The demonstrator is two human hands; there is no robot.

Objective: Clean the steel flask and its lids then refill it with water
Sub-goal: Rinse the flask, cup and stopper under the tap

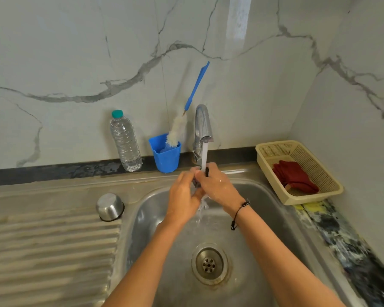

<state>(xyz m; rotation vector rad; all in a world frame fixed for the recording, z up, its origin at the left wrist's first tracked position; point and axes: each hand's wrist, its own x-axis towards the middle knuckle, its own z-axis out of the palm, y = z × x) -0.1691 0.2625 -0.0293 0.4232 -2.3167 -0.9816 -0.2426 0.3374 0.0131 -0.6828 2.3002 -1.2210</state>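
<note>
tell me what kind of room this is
Most likely a home kitchen: a steel sink with a ribbed drainboard, a running tap, and a bottle brush in a blue cup.

No readable text, label, brand, number or sign shows anywhere in this view. The clear plastic bottle [125, 141] at about ten o'clock from the sink basin [264, 218] carries no label, and the blue cup [165, 156] at eleven o'clock and the cream basket [297, 171] at two o'clock are unmarked.
</note>
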